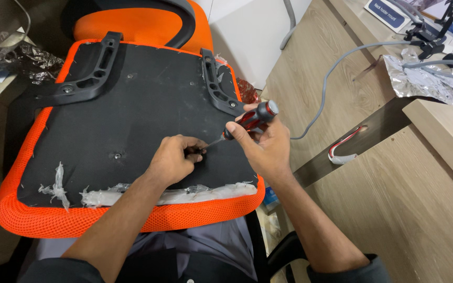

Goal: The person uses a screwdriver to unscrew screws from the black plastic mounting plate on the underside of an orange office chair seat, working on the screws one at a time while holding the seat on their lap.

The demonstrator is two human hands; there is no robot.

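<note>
An upturned orange office chair seat (pixel 43 217) with a black underside panel (pixel 132 120) lies across my lap. My right hand (pixel 266 147) grips a screwdriver with a red and black handle (pixel 254 118); its metal shaft slants down left toward the panel. My left hand (pixel 174 157) is curled on the panel, fingertips pinched around the shaft's tip at a screw spot I cannot see. Two black plastic brackets (pixel 87 71) (pixel 217 86) are fixed to the panel. A bare screw hole (pixel 117 155) sits left of my left hand.
Torn clear plastic wrap (pixel 132 196) clings to the seat's near edge. A wooden desk (pixel 394 199) stands at the right with a grey cable (pixel 336 63), crumpled foil (pixel 431 81) and a small black stand (pixel 428 34). The orange chair back (pixel 132 23) lies behind.
</note>
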